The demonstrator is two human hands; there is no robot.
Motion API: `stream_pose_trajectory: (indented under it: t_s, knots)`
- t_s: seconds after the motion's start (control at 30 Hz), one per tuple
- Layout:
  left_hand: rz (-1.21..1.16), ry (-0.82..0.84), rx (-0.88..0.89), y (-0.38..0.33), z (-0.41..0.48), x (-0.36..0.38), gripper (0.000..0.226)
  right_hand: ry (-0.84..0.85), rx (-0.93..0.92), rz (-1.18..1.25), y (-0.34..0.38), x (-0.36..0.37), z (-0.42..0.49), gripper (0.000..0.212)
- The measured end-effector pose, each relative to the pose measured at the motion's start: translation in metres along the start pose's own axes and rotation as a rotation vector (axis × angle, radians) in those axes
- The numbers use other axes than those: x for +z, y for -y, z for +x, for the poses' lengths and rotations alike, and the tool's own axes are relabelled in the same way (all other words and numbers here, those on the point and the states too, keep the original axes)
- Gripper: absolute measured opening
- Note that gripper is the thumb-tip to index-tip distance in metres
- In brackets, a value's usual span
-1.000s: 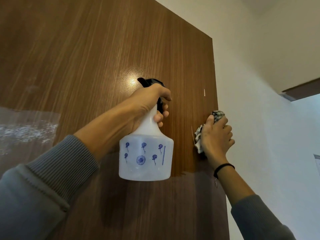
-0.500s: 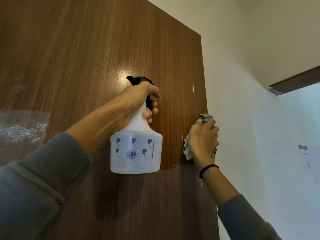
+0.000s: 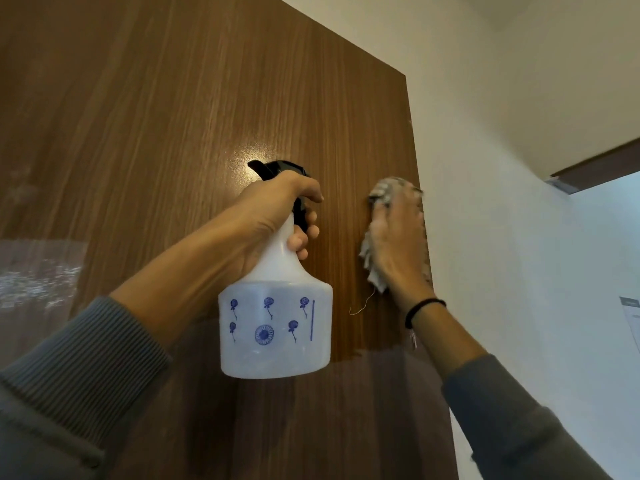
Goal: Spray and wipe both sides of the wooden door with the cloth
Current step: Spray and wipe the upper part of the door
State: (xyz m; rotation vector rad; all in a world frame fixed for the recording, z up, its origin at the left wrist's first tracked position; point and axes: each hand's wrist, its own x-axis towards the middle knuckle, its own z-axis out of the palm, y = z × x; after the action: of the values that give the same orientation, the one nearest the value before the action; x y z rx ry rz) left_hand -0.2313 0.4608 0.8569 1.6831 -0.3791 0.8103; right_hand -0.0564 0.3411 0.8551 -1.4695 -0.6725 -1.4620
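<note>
Against door (image 3: pixel 173 133): right hand (image 3: pixel 398 244) presses cloth (image 3: pixel 373 271); left hand (image 3: pixel 273 209) grips blue-flowered bottle (image 3: pixel 277 327).

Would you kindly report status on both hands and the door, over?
Left hand grips spray bottle, upright. Right hand presses cloth flat on wooden door, near its right edge. No obstruction seen.

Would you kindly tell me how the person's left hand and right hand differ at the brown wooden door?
The left hand curls around the neck of the white plastic spray bottle with blue flower prints; the right hand lies flatter, pressing the crumpled grey cloth against the brown wooden door near its right edge. The right wrist wears a black band; the left wrist shows none. Both reach out of grey sleeves.
</note>
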Motion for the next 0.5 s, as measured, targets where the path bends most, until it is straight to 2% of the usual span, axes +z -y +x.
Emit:
stream_pose_trajectory:
  t_s: [0.1,0.17,0.23,0.4,0.43,0.5]
  knots:
    - [-0.018,-0.015,0.029,0.000,-0.002,0.001,0.022,0.213,-0.349,0.090,0.019,-0.003,-0.042,0.054]
    - [-0.025,-0.023,0.032,0.001,-0.005,0.002,0.021,0.303,-0.473,0.098,0.008,-0.008,-0.060,0.055]
    - [-0.018,-0.029,0.009,0.001,-0.006,0.002,0.020,0.287,-0.439,0.096,-0.007,-0.016,-0.056,0.054]
    - [0.002,-0.021,-0.020,-0.001,-0.006,0.001,0.022,0.110,-0.051,0.107,0.000,-0.003,0.003,0.057]
    - [0.006,-0.024,-0.022,-0.001,-0.006,0.002,0.023,0.112,-0.048,0.087,0.009,0.000,0.010,0.058]
    - [0.006,-0.034,-0.019,-0.002,-0.007,0.004,0.024,0.152,-0.201,0.051,0.026,0.002,0.006,0.059]
